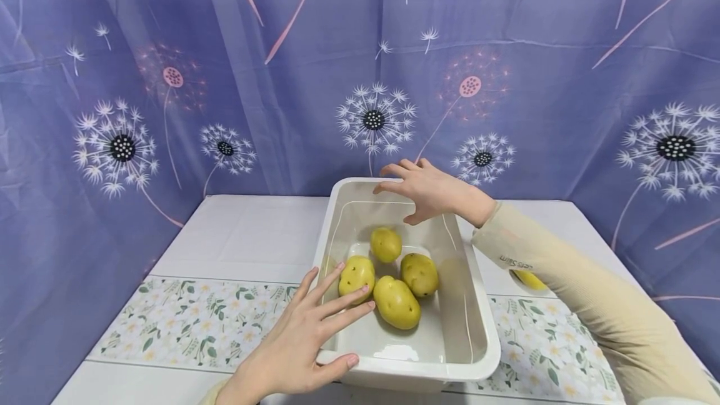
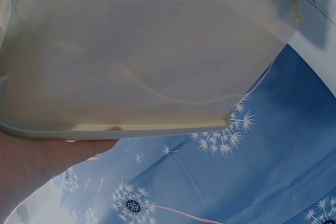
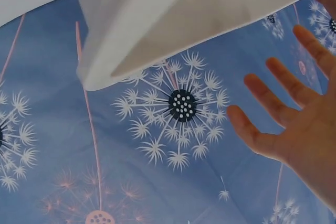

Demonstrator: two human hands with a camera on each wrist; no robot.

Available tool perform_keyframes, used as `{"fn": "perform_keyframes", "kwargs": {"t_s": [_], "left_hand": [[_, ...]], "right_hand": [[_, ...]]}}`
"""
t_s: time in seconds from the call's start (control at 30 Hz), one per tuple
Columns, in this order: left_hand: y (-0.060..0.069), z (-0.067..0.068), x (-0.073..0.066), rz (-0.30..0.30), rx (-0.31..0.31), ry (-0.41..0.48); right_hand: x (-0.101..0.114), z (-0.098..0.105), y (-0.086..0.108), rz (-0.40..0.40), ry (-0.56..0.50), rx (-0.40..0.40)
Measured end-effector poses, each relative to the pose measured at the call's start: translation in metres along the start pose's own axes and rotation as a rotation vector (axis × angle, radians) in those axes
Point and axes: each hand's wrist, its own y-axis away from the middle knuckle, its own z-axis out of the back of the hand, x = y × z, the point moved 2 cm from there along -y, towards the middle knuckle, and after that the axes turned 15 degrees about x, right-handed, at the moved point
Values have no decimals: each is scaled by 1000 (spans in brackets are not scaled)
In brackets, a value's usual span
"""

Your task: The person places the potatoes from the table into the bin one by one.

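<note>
A pale grey rectangular plastic tub (image 1: 492, 355) stands on the table with several yellow potatoes on its floor. One potato (image 1: 385, 244) lies toward the back, another (image 1: 419, 274) at the right, and a long one (image 1: 396, 304) nearer the front. The left hand (image 1: 306, 330) is at the tub's front left corner, fingers straight and spread over the opening, partly in front of the leftmost potato (image 1: 355, 272). Over the far right part of the tub, the right hand (image 1: 424, 192) is held with spread fingers and nothing in its grasp; the right wrist view shows this hand (image 3: 299, 103) apart from the rim.
A yellow item (image 1: 529, 279), mostly hidden by the right sleeve (image 1: 562, 286), lies on the table right of the tub. A floral strip (image 1: 197, 324) crosses the white tabletop (image 1: 253, 230). Behind and at both sides hangs a blue-purple dandelion curtain (image 1: 292, 111).
</note>
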Motion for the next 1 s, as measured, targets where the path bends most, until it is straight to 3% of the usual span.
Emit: {"fn": "perform_keyframes", "kwargs": {"t_s": [0.2, 0.53, 1.0], "left_hand": [[0, 0, 0, 0, -1, -5], [1, 0, 0, -7, 2, -14], [0, 0, 0, -5, -3, -7]], "right_hand": [[-2, -3, 7, 1, -13, 17], [-4, -12, 18, 21, -21, -56], [-7, -13, 31, 3, -22, -34]]}}
